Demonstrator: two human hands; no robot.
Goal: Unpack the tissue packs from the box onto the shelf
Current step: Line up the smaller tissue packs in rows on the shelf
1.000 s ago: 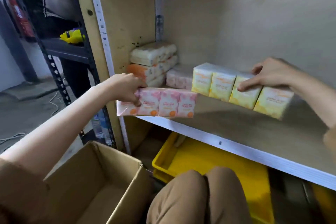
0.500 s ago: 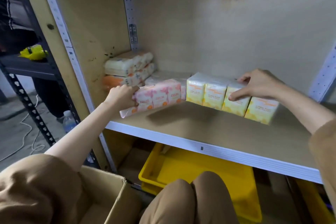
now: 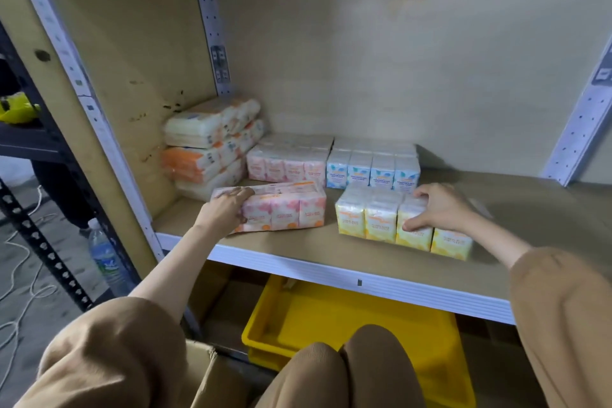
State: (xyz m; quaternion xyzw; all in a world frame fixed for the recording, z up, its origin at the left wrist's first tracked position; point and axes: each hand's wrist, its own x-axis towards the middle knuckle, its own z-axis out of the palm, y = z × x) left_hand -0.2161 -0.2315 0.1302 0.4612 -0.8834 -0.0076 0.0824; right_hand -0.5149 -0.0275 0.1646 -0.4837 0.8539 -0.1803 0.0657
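pink pack in left fingers, seemingly gripped

Shelf count: pink 2 (front pink pack, rear pink pack); blue pack 1; yellow pack 1; flat packs 3, stacked at shelf's left end. Below shelf: tray 1, box 1. Left of shelf: bottle 1.
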